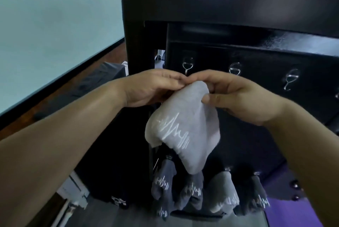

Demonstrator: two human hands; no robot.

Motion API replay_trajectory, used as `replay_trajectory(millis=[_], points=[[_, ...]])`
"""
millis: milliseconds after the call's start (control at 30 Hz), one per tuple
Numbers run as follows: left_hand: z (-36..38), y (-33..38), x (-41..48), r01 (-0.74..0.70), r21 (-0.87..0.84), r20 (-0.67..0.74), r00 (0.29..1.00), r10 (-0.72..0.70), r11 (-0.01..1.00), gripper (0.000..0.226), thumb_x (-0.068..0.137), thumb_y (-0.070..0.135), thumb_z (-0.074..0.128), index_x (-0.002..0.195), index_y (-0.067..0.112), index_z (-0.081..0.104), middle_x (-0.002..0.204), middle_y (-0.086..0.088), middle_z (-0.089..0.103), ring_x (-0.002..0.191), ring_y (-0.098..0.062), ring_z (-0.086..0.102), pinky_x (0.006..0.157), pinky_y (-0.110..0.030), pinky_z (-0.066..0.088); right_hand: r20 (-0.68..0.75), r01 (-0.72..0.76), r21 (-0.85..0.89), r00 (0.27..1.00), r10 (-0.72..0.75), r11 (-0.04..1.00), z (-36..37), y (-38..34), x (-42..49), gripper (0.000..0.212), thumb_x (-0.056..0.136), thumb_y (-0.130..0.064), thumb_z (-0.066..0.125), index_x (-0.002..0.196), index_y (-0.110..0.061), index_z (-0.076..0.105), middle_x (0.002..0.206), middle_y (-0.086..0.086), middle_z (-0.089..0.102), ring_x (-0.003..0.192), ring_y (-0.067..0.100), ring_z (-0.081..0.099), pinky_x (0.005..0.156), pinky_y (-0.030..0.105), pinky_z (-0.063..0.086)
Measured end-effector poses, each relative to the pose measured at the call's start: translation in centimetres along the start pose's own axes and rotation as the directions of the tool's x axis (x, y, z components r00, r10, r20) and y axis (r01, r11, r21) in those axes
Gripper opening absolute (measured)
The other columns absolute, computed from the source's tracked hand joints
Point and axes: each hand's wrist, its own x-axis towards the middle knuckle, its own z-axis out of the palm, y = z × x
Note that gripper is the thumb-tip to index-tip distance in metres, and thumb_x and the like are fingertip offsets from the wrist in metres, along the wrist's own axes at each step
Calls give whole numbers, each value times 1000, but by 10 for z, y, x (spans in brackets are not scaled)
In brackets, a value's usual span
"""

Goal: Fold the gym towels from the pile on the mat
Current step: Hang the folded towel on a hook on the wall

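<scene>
**Inspector A:** Head view, the only one supplied. Both hands are raised in front of a black cabinet [229, 6]. The left hand [150, 87] is closed in a pinch on the top left edge of a light grey towel [183, 127]; the right hand [236, 96] pinches the top right edge, thumb pressed on the near face. The fingertips of the two hands nearly meet just below the leftmost hook [187, 66] on the cabinet's upper panel.

**Inspector B:** Position of the towel itself?

**Inspector A:** Held in the air, hanging from that pinch, bunched at the top and widening below, with a white waveform print on the near face. It touches no surface that I can confirm. Along the cabinet's lower edge, four more towels [163, 181] hang in a row, dark and light grey, same print. Two further hooks [234, 69] on the upper panel are bare. A purple mat [293, 214] shows at the bottom right; no pile is visible on it.

**Inspector B:** Handling assessment?

**Inspector A:** Judged light, soft and wholly limp: it drapes and holds no shape. Not fragile, not slippery. Best taken at the top corners or hem, as now; a grip mid-cloth would only gather it. Whether a loop sits under the fingers cannot be told.
</scene>
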Motion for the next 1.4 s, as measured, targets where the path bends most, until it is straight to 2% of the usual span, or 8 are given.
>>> replay_trajectory(millis=[100, 233, 467, 633, 800, 1033, 1267, 1400], points=[[-12, -2, -2, 53, 70, -23, 998, -51, 996, 49, 90, 35, 64, 127, 2, 61, 122, -29, 61, 111, -52, 56, 104, -61, 41, -64, 4, 37, 998, -2, 999, -3, 0, 8, 44, 94, -2, 56, 136, -11, 55, 122, 19, 68, 115, 32, 65, 96, 40, 53], [-17, -1, -1, -1, 16, -249, 968, 4, 1000, 25, 85, 29, 72, 101, 10, 66, 87, -6, 65, 79, -19, 59, 75, -35, 46, -248, -2, 80, 969, 22, 997, -6, 6, 19, 33, 94, -2, 61, 125, -9, 57, 113, 33, 64, 98, 36, 67, 90, 49, 56], [-17, -3, 32, -63, -17, -605, 795, 39, 998, 21, 82, 25, 83, 76, 22, 63, 82, -1, 67, 81, -15, 65, 82, -37, 56, -601, -88, -133, 799, -10, 987, -9, 14, 44, 8, 92, -9, 72, 92, -14, 65, 90, 23, 70, 78, 29, 65, 82, 54, 58], [1, -15, 45, -126, 1, -749, 657, 85, 992, 22, 83, 23, 83, 78, 16, 63, 67, 5, 66, 65, -7, 66, 64, -23, 56, -651, -152, -229, 758, -35, 961, -8, 24, 46, 17, 96, -2, 64, 93, -14, 76, 83, -2, 76, 73, 4, 70, 65, 17, 55], [13, -28, 50, -133, 12, -818, 568, 86, 991, 19, 87, 23, 79, 82, 10, 65, 68, -4, 71, 64, -12, 70, 63, -23, 58, -691, -172, -242, 721, -46, 955, 5, 33, 48, 22, 100, -5, 58, 104, -18, 76, 90, -8, 76, 83, -2, 71, 68, 9, 53], [12, -47, 54, -45, 3, -824, 565, 28, 999, 20, 89, 22, 76, 74, 11, 69, 61, 6, 65, 60, -4, 64, 61, -18, 53, -680, -180, -316, 728, -91, 931, 15, 44, 50, 24, 102, -15, 56, 115, -25, 74, 104, -15, 73, 100, -6, 66, 84, 10, 52], [9, -46, 45, 79, 453, -760, 555, 338, 888, 33, 90, 36, 73, 64, 16, 70, 58, 6, 65, 56, -6, 62, 67, -24, 53, -685, -196, -371, 718, -125, 908, 19, 59, 47, 26, 103, -27, 54, 125, -28, 68, 120, -11, 67, 113, 0, 61, 99, 25, 52], [7, -39, 39, -60, 376, -718, 612, 332, 925, 15, 93, 28, 73, 105, 21, 73, 90, 7, 71, 79, -2, 69, 76, -17, 53, -689, -202, -398, 710, -145, 895, 21, 60, 47, 27, 101, -33, 57, 126, -29, 67, 119, -8, 62, 109, -1, 60, 94, 18, 51]])
